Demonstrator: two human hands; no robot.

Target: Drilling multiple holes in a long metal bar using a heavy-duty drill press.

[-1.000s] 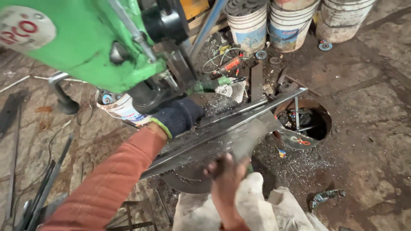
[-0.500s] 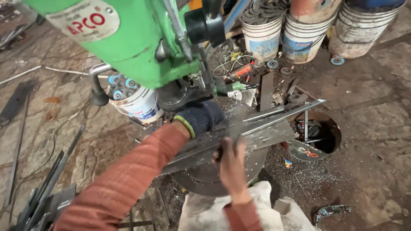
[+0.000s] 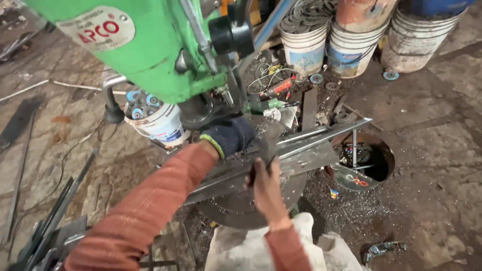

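Observation:
A long grey steel flat bar lies slanted across the round table of a green drill press. My left hand, in a dark glove with a yellow-green cuff, presses on the bar right under the drill head. My bare right hand grips the bar's near edge just in front of the gloved hand. Thinner steel strips lie along the bar's far side. The drill bit is hidden behind the machine head.
A white bucket of small round parts stands left of the machine. Several buckets line the back. A round hole in the floor lies to the right, with metal shavings around it. Dark steel strips lie at the lower left.
The view has shifted so the drill head fills more of the top. Both hands stay on the bar, and my right hand has slid slightly along its near edge.

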